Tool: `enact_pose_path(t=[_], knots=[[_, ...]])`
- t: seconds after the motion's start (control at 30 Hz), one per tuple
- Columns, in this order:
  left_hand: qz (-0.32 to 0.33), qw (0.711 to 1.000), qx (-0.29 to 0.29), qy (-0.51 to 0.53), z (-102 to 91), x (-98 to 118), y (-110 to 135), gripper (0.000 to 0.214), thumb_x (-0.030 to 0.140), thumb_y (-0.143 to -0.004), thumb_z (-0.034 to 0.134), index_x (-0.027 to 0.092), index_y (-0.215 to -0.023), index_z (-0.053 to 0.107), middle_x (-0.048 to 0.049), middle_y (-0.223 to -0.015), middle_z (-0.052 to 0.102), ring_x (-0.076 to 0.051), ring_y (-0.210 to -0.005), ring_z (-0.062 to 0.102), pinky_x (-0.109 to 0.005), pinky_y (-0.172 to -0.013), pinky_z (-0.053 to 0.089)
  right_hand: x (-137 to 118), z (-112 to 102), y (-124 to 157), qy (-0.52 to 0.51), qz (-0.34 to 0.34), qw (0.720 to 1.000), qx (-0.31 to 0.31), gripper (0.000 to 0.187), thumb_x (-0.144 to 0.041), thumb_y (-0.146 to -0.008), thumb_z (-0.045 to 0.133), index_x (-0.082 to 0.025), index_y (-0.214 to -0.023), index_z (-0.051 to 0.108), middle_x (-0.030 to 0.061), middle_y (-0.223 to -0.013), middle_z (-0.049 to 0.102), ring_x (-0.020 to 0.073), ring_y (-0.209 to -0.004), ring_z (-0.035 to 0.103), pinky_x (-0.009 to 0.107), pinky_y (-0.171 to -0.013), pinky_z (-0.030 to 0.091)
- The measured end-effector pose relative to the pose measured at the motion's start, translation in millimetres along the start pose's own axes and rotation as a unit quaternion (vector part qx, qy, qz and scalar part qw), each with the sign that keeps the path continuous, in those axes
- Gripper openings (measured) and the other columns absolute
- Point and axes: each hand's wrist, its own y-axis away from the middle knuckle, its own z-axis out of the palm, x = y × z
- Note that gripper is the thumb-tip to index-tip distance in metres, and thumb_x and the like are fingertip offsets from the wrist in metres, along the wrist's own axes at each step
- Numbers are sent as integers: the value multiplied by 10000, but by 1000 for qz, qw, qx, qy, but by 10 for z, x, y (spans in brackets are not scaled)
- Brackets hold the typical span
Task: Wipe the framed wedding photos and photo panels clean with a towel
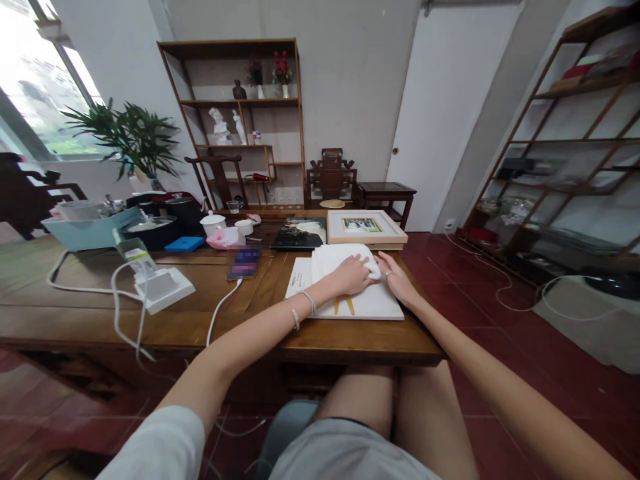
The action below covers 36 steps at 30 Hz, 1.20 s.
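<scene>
Seemingly for steadiness, the left hand [353,275] spreads over the cloth [327,257]; the right hand [398,280] meets its edge, grip unclear.

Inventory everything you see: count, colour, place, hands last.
Table: 1, brown, foreground
Board: 1, white, table's right end
Cloth: 1, white, on board
Framed picture: 1, white, behind cloth
Dark panel: 1, black, beside framed picture
Phone: 1, dark, left of board
White box: 1, white, table's left
Blue box: 1, blue, table's left
Bin: 1, pale blue, table's left
Cups: 2+, white, table's back
Pots: 2+, dark, beside bin
Window: 1, bright, left
Plant: 1, green, back left
Chairs: 3+, brown, left and back
Side table: 1, brown, back
Shelf units: 2, brown, back and right
Ornaments: several, mixed, back shelf unit
Door: 1, white, back
Left hand: 1, bare, on cloth
Right hand: 1, bare, at cloth's edge
</scene>
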Motion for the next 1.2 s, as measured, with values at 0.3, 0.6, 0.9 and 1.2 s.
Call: enact_pose_path(t=[0.3, 0.6, 0.9, 1.2], knots=[[29, 1000, -1, -7, -375, 650, 451, 297, 297, -867, 427, 122, -877, 667, -169, -1132, 548, -297, -1021, 508, -422, -844, 400, -27, 5, 20, 64, -11, 998, 6, 397, -392, -842, 399, -194, -1126, 593, 74, -1282, 542, 222, -1220, 457, 397, -1056, 290], [-19, 998, -40, 39, -607, 701, 842, 293, 308, -879, 419, 128, -915, 648, -135, -1116, 577, -273, -1037, 528, -387, -828, 434, -93, 23, 78, 239, -82, 966, -56, 355, -183, -790, 465, -150, -1119, 594, 110, -1278, 538, 231, -1239, 434, 403, -1052, 306], [-73, 993, -67, 60, -140, -117, 226, 326, 380, -889, 417, 137, -991, 609, -135, -1250, 502, -275, -1184, 415, -398, -942, 344, -74, 23, 68, 248, -85, 963, -61, 359, -203, -794, 463, -175, -1131, 583, 102, -1280, 535, 243, -1230, 440, 423, -1040, 313], [-23, 997, -66, 36, -391, 261, 592, 208, 190, -818, 445, 120, -818, 641, -157, -1057, 584, -294, -1025, 518, -407, -826, 419, -82, 36, 78, 230, -84, 968, -57, 346, -184, -791, 468, -195, -1111, 598, 78, -1266, 550, 229, -1233, 439, 414, -1055, 299]])
